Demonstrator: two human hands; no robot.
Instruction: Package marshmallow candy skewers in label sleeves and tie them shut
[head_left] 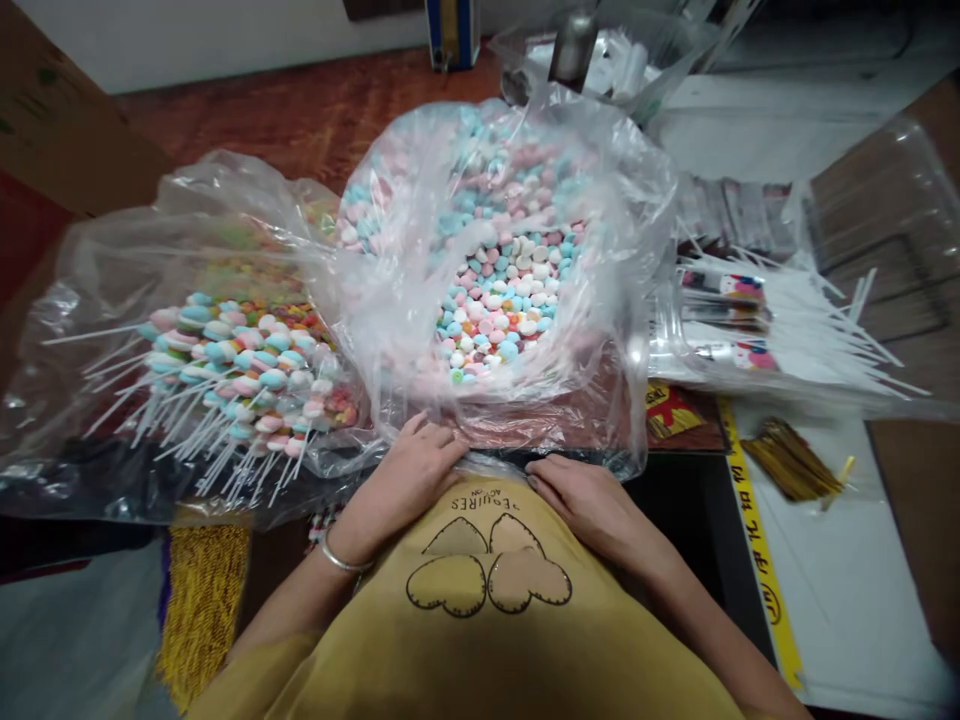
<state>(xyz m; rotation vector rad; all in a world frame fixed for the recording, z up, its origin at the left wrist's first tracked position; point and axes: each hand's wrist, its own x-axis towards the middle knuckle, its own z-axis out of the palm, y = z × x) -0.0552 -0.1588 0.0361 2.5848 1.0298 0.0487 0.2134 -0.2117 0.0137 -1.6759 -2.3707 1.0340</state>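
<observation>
My left hand (420, 462) lies against the near edge of the table, at the plastic's front edge. Its fingers are stretched out, and a silver bangle circles the wrist. Opposite it, my right hand (581, 492) rests at the same edge with loosely bent fingers; its thumb is hidden. Nothing shows in either hand. Just beyond them stands a large clear plastic bag (615, 300), opened wide around pink, blue and white candies (517, 285). To the left, candy skewers (247, 350) on white sticks lie in a heap on another clear bag (90, 270).
White sticks (832, 330) and printed wrappers (724, 285) lie on clear plastic at the right. Gold twist ties (795, 460) are below them. A clear bin (675, 50) stands behind. Gold fringe (201, 610) hangs at lower left; cardboard (67, 120) rises at upper left.
</observation>
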